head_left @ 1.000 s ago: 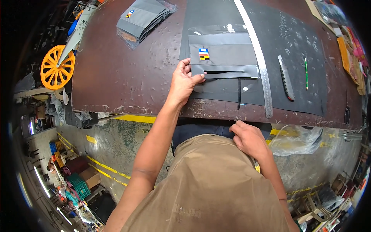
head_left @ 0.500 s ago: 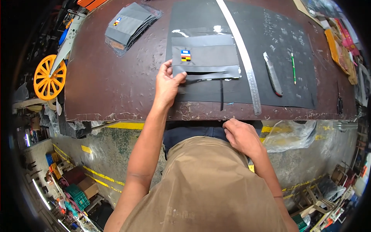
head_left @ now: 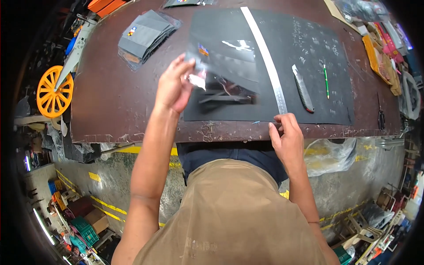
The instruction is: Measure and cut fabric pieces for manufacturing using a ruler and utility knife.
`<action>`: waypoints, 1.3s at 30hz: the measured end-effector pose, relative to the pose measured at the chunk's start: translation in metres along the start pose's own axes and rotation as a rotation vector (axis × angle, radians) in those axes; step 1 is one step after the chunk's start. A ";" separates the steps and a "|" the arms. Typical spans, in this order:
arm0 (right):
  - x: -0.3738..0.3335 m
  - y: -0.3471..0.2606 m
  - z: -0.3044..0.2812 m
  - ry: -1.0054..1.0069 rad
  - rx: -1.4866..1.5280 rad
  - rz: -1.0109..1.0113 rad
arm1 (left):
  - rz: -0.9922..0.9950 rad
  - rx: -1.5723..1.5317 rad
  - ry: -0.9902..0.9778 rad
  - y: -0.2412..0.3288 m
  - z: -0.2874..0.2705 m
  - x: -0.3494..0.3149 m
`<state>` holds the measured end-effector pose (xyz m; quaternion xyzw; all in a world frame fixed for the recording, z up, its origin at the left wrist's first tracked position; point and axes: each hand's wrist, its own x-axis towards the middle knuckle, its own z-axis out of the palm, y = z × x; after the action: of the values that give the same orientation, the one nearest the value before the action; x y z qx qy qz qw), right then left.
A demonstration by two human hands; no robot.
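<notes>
My left hand (head_left: 174,86) is closed on the left edge of a grey sheet piece with clear plastic (head_left: 232,66). This piece is partly lifted and blurred, and a small coloured patch shows near its upper left corner. Under it lies a large black sheet (head_left: 274,39) on the brown table. My right hand (head_left: 289,134) has its fingers and thumb at the near end of a long metal ruler (head_left: 264,48), gripping it by the table's front edge. The fingers hide the ruler's tip.
Right of the ruler, a utility knife (head_left: 303,90) and a green pencil (head_left: 326,81) lie on the black sheet. Similar grey pieces (head_left: 148,35) are stacked at the back left. Scissors (head_left: 381,118) rest at the right edge. A yellow wheel (head_left: 55,91) stands at the left.
My left hand has raised the grey piece's left side off the black sheet and tilted it. My right hand has moved up from beside my waist to the ruler's near end.
</notes>
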<state>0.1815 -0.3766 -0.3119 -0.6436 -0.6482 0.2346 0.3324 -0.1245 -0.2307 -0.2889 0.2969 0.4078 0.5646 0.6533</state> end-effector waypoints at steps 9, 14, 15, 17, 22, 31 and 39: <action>0.011 0.011 0.003 -0.021 0.024 0.017 | 0.120 1.140 0.230 -0.025 -0.020 -0.053; 0.003 0.018 -0.005 -0.003 -0.261 0.118 | 0.646 1.621 0.003 -0.026 -0.028 -0.053; 0.000 0.020 -0.007 -0.009 -0.262 0.115 | 0.691 1.576 -0.125 -0.030 -0.027 -0.047; -0.007 0.025 -0.010 -0.023 -0.405 0.111 | 0.590 1.477 -0.398 -0.041 -0.011 -0.048; -0.016 0.026 -0.012 -0.069 -0.285 0.215 | 0.696 1.436 -0.412 -0.082 0.004 -0.071; -0.018 0.029 -0.020 -0.145 -0.303 0.316 | 0.751 1.349 -0.397 -0.083 0.010 -0.049; -0.013 0.036 -0.018 -0.109 -0.233 0.264 | 0.289 1.010 -0.269 0.015 0.020 0.041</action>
<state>0.2187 -0.3894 -0.3276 -0.7435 -0.5981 0.2339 0.1864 -0.1137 -0.1860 -0.2747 0.6967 0.4960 0.3394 0.3915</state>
